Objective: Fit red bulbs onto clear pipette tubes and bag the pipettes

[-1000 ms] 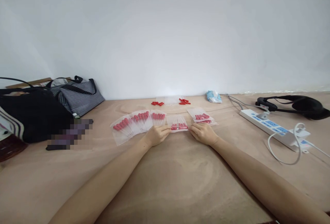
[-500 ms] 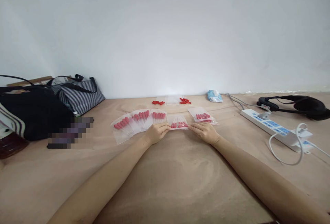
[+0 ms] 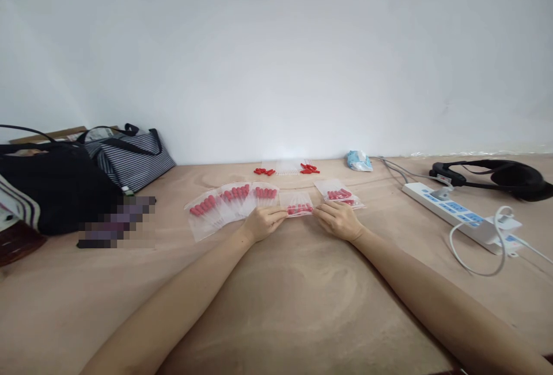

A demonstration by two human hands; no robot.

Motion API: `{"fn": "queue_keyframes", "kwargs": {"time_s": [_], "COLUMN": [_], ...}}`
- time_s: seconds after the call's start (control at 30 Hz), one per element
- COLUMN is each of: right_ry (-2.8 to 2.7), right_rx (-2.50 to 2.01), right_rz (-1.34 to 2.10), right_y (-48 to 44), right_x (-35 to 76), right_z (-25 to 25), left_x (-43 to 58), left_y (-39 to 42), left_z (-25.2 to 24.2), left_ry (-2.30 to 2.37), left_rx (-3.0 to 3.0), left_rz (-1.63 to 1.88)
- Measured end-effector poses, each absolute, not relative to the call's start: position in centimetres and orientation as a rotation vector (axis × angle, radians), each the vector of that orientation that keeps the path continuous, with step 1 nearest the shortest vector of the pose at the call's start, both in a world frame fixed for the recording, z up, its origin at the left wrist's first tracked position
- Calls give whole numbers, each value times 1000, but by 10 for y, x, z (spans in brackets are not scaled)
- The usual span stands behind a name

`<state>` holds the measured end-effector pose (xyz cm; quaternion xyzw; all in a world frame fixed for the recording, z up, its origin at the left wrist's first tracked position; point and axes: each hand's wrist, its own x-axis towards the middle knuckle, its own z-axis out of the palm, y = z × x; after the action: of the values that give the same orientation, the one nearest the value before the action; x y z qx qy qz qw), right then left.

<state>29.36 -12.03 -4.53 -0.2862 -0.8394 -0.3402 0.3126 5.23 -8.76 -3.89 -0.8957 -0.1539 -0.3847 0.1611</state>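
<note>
A small clear plastic bag (image 3: 296, 199) lies flat in the middle, with several thin pale sticks with red ends inside. My left hand (image 3: 264, 222) is closed with its fingertips pinched at the bag's near left corner. At the near right corner, my right hand (image 3: 339, 220) is closed too, its fingertips pressed on the edge beside the red ends. To the left, similar filled bags (image 3: 235, 197) lie fanned out with red ends showing. Just beyond my right hand, more bags with red pieces (image 3: 339, 192) overlap each other.
Loose red pieces (image 3: 264, 171) and another red pile (image 3: 309, 168) flank pale sticks (image 3: 287, 166) near the wall. A blue-white packet (image 3: 359, 160), white power strip (image 3: 449, 208) and black headset (image 3: 518, 179) stand right. Dark bag (image 3: 60, 185) and striped bag (image 3: 133, 159) are left.
My right hand has shifted slightly left along the bag's near edge, its fingers more curled. My left hand has stayed nearly in place at the left corner.
</note>
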Motion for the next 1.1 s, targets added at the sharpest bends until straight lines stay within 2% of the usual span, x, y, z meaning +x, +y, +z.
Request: {"fn": "queue_keyframes", "kwargs": {"time_s": [0.53,0.77,1.1], "right_ry": [-2233,-2237,-2175], "right_rx": [-860,-849,-953], "right_rz": [-675,-693,-674], "right_y": [-123,-123,-121], "right_x": [270,270,276], "right_z": [-45,-46,-48], "left_x": [84,83,72], "left_y": [-93,-92,-92], "left_z": [-39,-36,-29], "left_ry": [-433,-323,-407], "left_rx": [-2559,-2501,-2436], "left_rz": [-1087,-1019,-910]}}
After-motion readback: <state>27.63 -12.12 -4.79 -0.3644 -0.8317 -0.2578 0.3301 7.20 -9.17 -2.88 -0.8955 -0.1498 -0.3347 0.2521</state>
